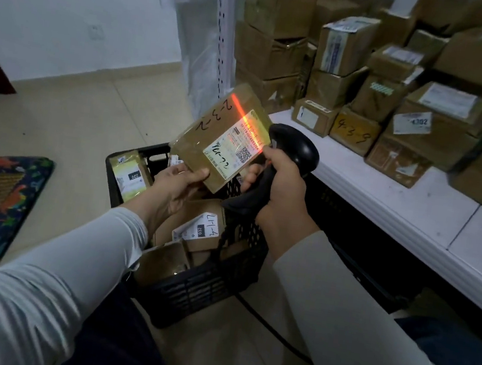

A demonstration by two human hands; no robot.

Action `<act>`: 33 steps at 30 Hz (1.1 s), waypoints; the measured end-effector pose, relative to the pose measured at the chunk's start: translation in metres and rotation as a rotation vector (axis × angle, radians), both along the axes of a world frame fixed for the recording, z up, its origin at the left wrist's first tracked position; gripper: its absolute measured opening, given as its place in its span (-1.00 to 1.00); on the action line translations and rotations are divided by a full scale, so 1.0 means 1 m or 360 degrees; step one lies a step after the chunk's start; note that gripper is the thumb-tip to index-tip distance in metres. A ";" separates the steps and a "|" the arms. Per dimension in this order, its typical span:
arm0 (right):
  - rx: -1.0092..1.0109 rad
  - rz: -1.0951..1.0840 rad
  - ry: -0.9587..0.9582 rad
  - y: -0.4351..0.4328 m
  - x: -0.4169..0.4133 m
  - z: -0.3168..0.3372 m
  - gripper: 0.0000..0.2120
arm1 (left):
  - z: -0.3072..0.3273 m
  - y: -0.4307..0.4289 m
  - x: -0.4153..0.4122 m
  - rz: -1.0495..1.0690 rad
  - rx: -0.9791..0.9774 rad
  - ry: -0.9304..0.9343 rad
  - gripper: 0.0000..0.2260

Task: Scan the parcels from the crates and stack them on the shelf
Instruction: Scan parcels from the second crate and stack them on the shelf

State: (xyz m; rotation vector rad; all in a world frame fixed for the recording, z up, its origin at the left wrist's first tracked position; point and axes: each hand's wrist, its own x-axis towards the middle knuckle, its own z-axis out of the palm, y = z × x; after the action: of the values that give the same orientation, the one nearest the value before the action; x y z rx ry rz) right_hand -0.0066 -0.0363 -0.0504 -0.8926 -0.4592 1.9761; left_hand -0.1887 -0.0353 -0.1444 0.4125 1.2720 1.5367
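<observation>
I scan one parcel (208,144) marked "2-3-2".
My left hand (176,184) fingers pinch it; right hand (280,196) fingers wrap one scanner (297,150).

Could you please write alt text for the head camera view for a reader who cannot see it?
A person's left hand holds a cardboard parcel while the right hand aims a black barcode scanner, its red line falling across the parcel's label. Below sits a black crate of more parcels; labelled boxes are stacked on a white shelf at right.

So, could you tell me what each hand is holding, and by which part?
The left hand grips the parcel by its near corner; right hand grips the scanner by its handle.
</observation>
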 end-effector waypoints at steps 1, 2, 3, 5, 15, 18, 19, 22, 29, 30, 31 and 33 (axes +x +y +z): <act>-0.0001 -0.0016 -0.0002 0.000 0.002 0.001 -0.63 | 0.001 0.001 0.002 -0.0005 0.0001 -0.0003 -0.66; 0.0006 -0.0032 -0.0002 0.001 0.004 0.001 -0.57 | 0.002 0.002 0.005 -0.0012 0.0004 -0.0002 -0.71; 0.0018 -0.0044 0.0002 0.001 0.006 0.002 -0.52 | 0.005 0.002 0.008 -0.0021 -0.0003 0.0014 -0.77; 0.0037 -0.0063 -0.0020 0.002 0.010 0.003 -0.50 | 0.011 0.002 0.013 -0.0038 -0.0008 0.0028 -0.82; 0.0080 -0.0275 -0.0107 -0.009 0.049 0.014 -0.58 | 0.025 0.005 0.045 -0.0205 -0.0078 0.0106 -0.69; 0.0132 -0.0437 -0.0119 -0.013 0.072 0.022 -0.68 | 0.034 0.008 0.073 -0.0457 -0.0123 0.0210 -0.55; 0.0155 -0.0501 -0.0116 -0.015 0.083 0.025 -0.72 | 0.038 0.011 0.088 -0.0568 -0.0143 0.0249 -0.60; 0.0182 -0.0623 -0.0106 -0.018 0.105 0.033 -0.79 | 0.045 0.020 0.128 -0.0805 -0.0197 0.0300 -0.84; 0.0188 -0.0916 -0.0083 -0.024 0.179 0.040 -0.88 | 0.070 0.033 0.250 -0.1083 -0.0300 0.0407 -0.90; 0.0176 -0.0943 -0.0072 -0.024 0.188 0.039 -0.88 | 0.069 0.036 0.264 -0.1100 -0.0309 0.0388 -0.91; 0.0158 -0.0973 -0.0064 -0.023 0.196 0.038 -0.89 | 0.068 0.040 0.277 -0.1104 -0.0327 0.0356 -0.91; 0.0128 -0.1021 -0.0062 -0.020 0.210 0.036 -0.87 | 0.066 0.049 0.301 -0.1106 -0.0349 0.0312 -0.86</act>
State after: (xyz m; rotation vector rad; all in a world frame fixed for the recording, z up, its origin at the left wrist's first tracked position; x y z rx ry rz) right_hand 0.2032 -0.0565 -0.0148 -0.8912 -0.2293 1.3474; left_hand 0.1120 0.0140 -0.0781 0.7786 1.2486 0.7781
